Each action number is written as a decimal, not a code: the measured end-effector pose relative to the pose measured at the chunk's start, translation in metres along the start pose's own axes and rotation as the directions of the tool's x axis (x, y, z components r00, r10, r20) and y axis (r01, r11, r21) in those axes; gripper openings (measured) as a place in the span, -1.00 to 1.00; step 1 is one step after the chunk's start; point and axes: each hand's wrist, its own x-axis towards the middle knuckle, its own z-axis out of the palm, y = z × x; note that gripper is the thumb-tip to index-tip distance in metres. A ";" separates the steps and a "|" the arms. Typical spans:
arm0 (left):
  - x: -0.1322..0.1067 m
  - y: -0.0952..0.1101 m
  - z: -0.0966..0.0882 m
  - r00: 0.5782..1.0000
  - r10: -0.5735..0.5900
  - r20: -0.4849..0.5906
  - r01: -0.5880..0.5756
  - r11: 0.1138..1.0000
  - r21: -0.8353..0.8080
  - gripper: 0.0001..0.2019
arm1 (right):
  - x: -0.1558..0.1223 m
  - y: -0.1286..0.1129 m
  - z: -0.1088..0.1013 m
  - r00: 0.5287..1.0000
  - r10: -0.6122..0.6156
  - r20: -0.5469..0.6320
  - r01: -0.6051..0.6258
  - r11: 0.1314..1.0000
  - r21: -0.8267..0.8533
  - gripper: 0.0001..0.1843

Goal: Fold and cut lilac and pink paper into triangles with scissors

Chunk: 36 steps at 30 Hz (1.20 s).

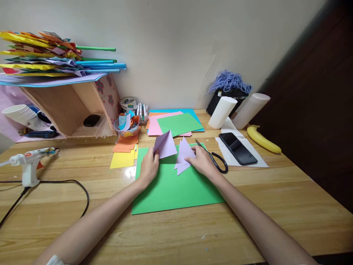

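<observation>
Between the thumb and fingers of my left hand point(149, 164) is a creased sheet of purple paper point(167, 146), tilted up with a fold line across it. My right hand point(202, 161) pinches several folded purple paper triangles point(183, 154), which overlap and point upward. Both hands are over a large green sheet point(176, 187) lying flat on the table. Just past my right hand lie scissors with black handles point(220, 162), their blades partly hidden behind the fingers.
Stacked coloured paper point(180, 124) lies at the back. A black phone point(238, 148), a banana point(263, 139) and a paper roll point(223, 112) are on the right. At left are a glue gun point(29, 165) with its cord, a tub of scraps point(127, 127) and a wooden box point(68, 110).
</observation>
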 end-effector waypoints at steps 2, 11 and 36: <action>0.001 -0.001 0.001 1.000 -0.008 0.003 0.008 1.000 -0.004 -0.82 | -0.001 -0.001 -0.003 1.000 -0.008 -0.020 0.008 1.000 -0.005 -0.58; 0.000 -0.003 0.002 1.000 -0.006 -0.003 0.006 1.000 0.012 -0.82 | -0.001 -0.004 -0.010 0.996 -0.020 -0.081 0.030 0.991 0.129 -0.87; -0.009 0.006 -0.001 0.910 0.265 0.319 -0.303 0.950 0.076 -0.57 | -0.009 -0.020 0.009 0.993 0.020 0.115 -0.101 0.635 0.766 -0.62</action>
